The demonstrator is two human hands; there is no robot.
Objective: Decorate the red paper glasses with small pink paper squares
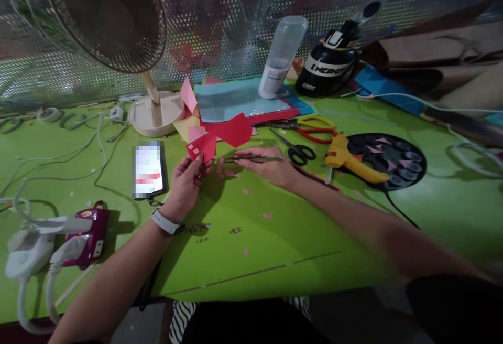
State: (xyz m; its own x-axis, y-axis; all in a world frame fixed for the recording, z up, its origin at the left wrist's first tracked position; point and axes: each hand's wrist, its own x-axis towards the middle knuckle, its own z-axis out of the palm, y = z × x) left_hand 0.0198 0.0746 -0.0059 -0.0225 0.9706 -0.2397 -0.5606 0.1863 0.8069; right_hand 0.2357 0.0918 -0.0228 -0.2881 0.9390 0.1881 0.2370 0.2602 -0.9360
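Note:
My left hand (pixel 189 177) pinches the lower edge of a red piece of paper (pixel 206 147) and keeps it tilted up off the green table. Small pale squares (pixel 193 149) show on the red paper's left corner. In my right hand (pixel 267 164) lies a pair of metal tweezers (pixel 257 159), with the tips pointing left, a little right of my left fingers. Tiny pink paper bits (pixel 227 172) are scattered below the tweezer tips. Whether the tips grip a bit is too small to tell. Another red paper shape (pixel 237 130) lies just behind.
Black scissors (pixel 298 151), yellow-and-red-handled scissors (pixel 316 128) and a yellow glue gun (pixel 349 160) lie to the right, by a black tray (pixel 408 150). Behind stand a clear bottle (pixel 283 55), a black jug (pixel 326 68) and a fan (pixel 155 113). A phone (pixel 148 171) and purple power adapter (pixel 88 234) are left.

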